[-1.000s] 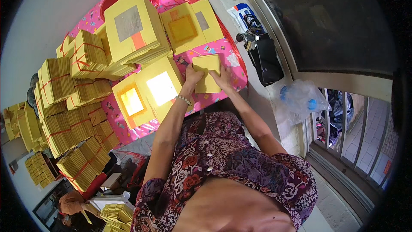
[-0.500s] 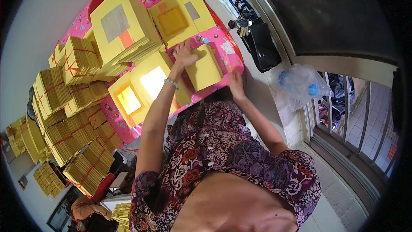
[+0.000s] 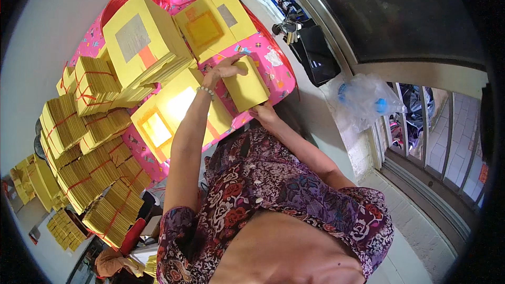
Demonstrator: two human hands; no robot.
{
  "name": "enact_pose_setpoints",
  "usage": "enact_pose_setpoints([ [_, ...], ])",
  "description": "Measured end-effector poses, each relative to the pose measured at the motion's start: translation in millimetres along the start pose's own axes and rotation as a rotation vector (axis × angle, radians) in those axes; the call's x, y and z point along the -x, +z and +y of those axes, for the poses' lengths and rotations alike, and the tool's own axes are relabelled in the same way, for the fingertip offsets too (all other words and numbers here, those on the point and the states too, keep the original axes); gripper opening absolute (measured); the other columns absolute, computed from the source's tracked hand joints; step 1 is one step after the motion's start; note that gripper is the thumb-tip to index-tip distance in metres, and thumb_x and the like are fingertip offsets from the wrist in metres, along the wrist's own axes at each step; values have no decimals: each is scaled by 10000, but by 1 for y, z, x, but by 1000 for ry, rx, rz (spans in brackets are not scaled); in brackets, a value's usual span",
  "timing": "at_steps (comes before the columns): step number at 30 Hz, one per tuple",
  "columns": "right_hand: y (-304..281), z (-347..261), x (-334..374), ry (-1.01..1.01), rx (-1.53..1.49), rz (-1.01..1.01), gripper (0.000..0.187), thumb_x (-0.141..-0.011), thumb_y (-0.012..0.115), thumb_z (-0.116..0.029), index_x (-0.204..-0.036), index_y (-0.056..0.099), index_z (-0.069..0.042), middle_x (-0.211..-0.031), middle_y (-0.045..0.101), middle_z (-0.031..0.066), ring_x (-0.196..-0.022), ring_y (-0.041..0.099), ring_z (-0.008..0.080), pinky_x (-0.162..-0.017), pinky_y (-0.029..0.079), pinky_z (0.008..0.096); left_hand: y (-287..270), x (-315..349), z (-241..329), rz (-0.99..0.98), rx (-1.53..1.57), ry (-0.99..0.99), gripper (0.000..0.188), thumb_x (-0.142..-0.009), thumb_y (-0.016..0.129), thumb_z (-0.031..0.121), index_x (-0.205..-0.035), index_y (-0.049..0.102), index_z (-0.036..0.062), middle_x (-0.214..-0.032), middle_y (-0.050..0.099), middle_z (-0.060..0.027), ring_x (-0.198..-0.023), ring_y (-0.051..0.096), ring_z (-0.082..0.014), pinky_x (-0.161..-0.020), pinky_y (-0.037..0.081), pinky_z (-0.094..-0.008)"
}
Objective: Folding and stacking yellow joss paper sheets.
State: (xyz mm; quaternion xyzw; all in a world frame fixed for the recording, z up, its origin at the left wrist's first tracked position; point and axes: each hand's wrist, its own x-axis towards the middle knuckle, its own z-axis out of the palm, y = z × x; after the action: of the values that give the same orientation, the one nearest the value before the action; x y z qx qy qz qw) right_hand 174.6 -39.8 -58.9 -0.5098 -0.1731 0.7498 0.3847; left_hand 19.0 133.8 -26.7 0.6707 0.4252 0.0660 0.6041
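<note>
A small folded sheet or thin stack of yellow paper (image 3: 246, 88) lies at the near edge of the pink patterned table (image 3: 268, 68). My left hand (image 3: 224, 70), with a beaded bracelet at the wrist, grips its far left edge, thumb on top. At the near right corner my right hand (image 3: 264, 112) holds the paper, its fingers partly hidden beneath. Just left lies a larger open yellow sheet (image 3: 214, 118) with a shiny metallic square. Beyond it an opened yellow sheet (image 3: 202, 28) shows an orange-framed gold square and a grey square.
A tall pile of yellow sheets (image 3: 150, 42) stands at the back left. Bundles of yellow paper (image 3: 97, 126) tied with red string are heaped to the left. Red plastic string (image 3: 126, 2) coils at the back. Keys (image 3: 288, 29), a black case (image 3: 318, 55) and a clear plastic bag (image 3: 363, 102) lie along the windowsill.
My right hand has moved left from the table edge to the near corner of the yellow paper and taken hold. My left hand has closed on the far left edge.
</note>
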Motion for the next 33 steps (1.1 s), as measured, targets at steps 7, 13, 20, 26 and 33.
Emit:
enact_pose_setpoints([
  [7,-1,6,-6,-43,113,143,407,-810,496,69,-1182,457,-91,-878,534,8,-661,464,78,-533,348,241,5,2,10,64,-66,-107,802,-721,686,303,-1436,329,237,-1403,427,-119,-1259,431,-247,-1056,340,-363],
  [13,4,6,-5,-37,188,166,453,-795,501,74,-1213,434,-87,-902,545,15,-675,476,91,-550,374,249,8,3,11,122,-108,-62,776,-702,682,313,-1404,390,157,-1289,540,-140,-1182,515,-264,-1006,391,-353],
  [20,0,-4,8,-48,195,137,490,-808,487,67,-1257,401,-112,-984,559,38,-714,494,111,-585,409,261,8,4,3,137,-125,-72,807,-699,696,352,-1411,372,153,-1326,501,-168,-1218,481,-305,-1036,367,-380],
  [26,-42,-5,6,-23,186,368,366,-901,535,-121,-1257,451,-147,-1136,527,36,-1002,537,178,-843,466,373,24,32,25,519,-282,-66,915,-701,720,378,-1451,258,131,-1436,322,-217,-1343,274,-364,-1103,236,-424],
  [33,-64,-22,-13,-420,807,391,490,-925,507,-260,-1329,392,-6,-1208,539,177,-1103,527,266,-922,418,344,110,51,-5,1083,353,-305,983,-734,698,380,-1421,152,-63,-1431,232,-305,-1355,177,-407,-1121,159,-417],
])
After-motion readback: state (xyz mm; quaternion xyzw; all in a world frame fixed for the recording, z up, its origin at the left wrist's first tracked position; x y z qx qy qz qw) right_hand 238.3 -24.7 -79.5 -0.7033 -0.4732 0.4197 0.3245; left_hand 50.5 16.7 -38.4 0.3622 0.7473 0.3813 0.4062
